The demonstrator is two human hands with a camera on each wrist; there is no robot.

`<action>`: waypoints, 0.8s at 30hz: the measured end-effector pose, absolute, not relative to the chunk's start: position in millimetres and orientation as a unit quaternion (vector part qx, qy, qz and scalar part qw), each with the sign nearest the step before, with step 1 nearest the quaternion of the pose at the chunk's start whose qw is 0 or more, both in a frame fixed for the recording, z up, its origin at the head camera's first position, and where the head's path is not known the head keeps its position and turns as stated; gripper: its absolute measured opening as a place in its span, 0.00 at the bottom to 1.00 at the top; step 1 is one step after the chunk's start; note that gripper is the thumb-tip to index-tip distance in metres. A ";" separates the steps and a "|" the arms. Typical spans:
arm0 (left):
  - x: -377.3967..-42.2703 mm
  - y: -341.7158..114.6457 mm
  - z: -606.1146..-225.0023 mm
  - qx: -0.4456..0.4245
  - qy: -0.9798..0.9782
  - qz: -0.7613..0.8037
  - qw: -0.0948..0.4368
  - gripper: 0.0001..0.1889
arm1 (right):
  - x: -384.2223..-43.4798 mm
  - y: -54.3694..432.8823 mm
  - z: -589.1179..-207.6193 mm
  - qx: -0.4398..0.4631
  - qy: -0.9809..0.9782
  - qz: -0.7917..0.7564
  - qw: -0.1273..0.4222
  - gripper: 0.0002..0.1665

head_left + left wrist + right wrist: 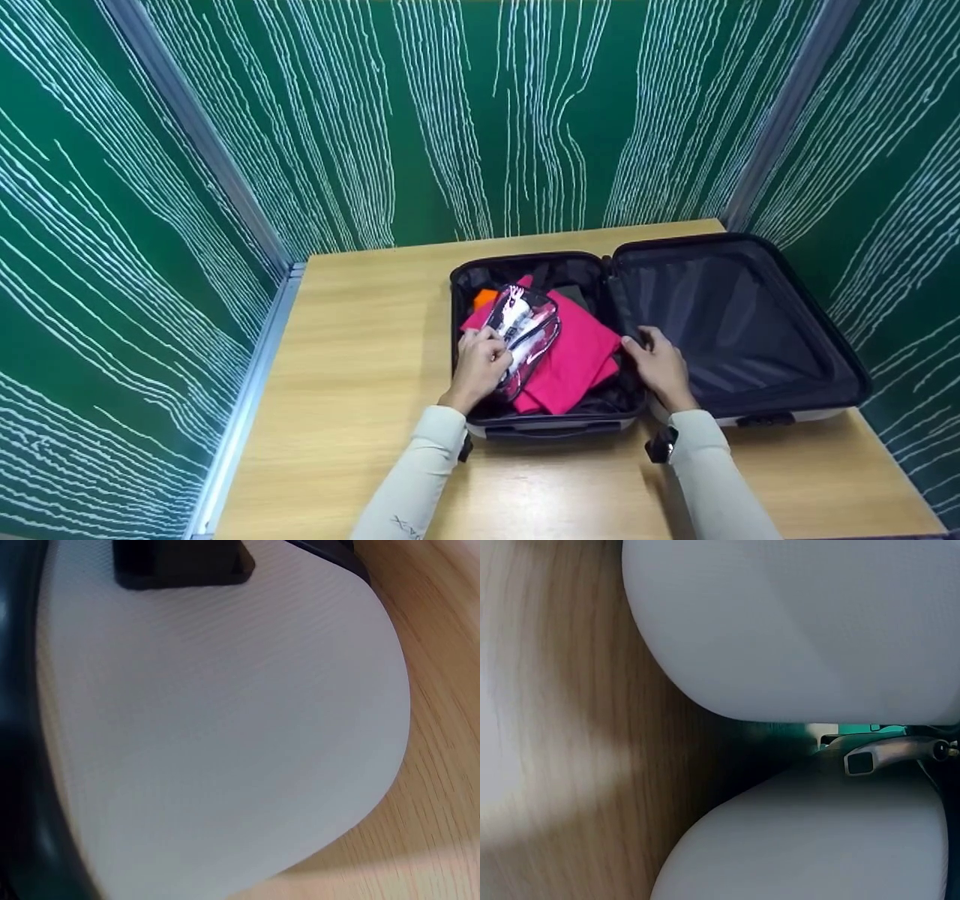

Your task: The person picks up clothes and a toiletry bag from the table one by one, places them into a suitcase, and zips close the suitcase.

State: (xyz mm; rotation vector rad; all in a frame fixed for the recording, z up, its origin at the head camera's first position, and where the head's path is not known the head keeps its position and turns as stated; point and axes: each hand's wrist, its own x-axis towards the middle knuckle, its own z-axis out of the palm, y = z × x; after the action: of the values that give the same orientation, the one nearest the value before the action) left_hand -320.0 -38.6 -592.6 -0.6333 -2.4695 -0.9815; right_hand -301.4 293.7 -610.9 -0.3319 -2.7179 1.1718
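Note:
A clear zip pouch (536, 330) with black trim lies tilted over folded pink cloth (577, 352) inside an opened suitcase (559, 429). My left hand (482, 367) grips the pouch's near left edge with curled fingers; small white items show through the plastic. At the suitcase's middle edge is my right hand (660, 367), its thumb by the pink cloth's right corner and its fingers loosely bent. The left wrist view holds mostly the white outer shell (225, 727). Two rounded white shell halves (780, 630) fill much of the right wrist view; neither wrist view shows the hands.
The suitcase's dark-lined lid (720, 322) lies folded open to the right. Something orange (484, 298) and dark cloth sit under the pink cloth. The wooden table (360, 375) extends left and in front. Green panels (427, 112) with white lines enclose the back and sides.

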 end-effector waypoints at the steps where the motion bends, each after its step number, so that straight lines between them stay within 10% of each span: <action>1: -319.8 -38.4 -592.6 -0.226 -0.887 -0.348 0.204 0.15 | -301.4 293.7 -610.8 -0.111 -0.909 0.392 0.082 0.36; 24: -319.2 -37.9 -590.7 -0.176 -0.934 -0.299 0.085 0.16 | -299.4 293.8 -605.6 -0.113 -0.905 0.406 0.058 0.39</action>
State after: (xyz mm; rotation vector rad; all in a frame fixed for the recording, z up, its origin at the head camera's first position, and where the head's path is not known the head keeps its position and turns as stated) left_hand -319.2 -37.9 -590.7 -0.5236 -2.7860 -0.8903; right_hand -299.4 293.8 -605.6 -0.3418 -2.7432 1.2310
